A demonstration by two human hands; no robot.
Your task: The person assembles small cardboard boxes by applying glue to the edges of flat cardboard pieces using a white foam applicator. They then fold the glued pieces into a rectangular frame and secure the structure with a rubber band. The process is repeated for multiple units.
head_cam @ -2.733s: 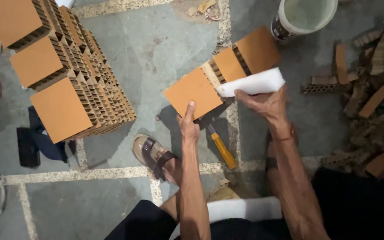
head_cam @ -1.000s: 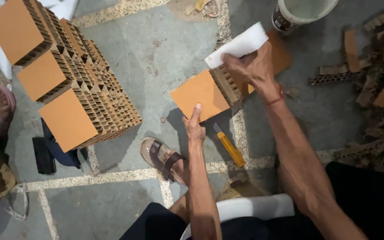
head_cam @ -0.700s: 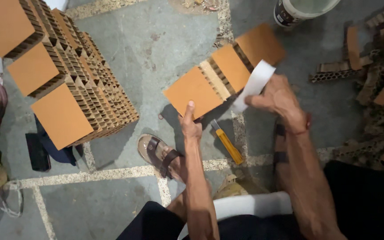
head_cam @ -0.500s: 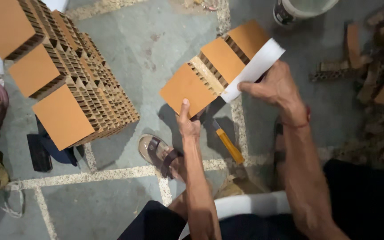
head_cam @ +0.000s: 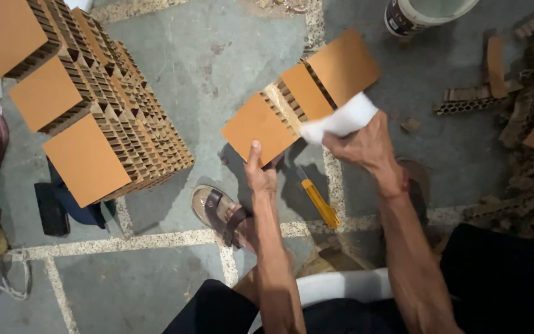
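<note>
The person sits low over a grey floor [head_cam: 230,55], holding a row of three orange-faced honeycomb cardboard blocks [head_cam: 301,99] up off the floor at a slant. The left hand [head_cam: 259,173] props the nearest block from below, thumb pointing up against its flat face, the other fingers tucked under its near edge. The right hand [head_cam: 363,145] is closed round a white strip [head_cam: 341,119], its grip pinching the strip against the right-hand edge of the middle block; the strip looks bunched and blurred, so I cannot tell whether it is paper or tape.

Just beneath the blocks, on the floor between the forearms, lies a yellow knife [head_cam: 319,201]. A sandalled foot [head_cam: 220,213] rests close to the left wrist.

Off to the left stands a stack [head_cam: 94,117] of the same blocks, orange faces up, honeycomb sides showing. At the far edge sits a white bucket [head_cam: 424,13], and to the right a heap of scraps [head_cam: 526,111] of cut cardboard is strewn over the floor, well apart from the hands.
</note>
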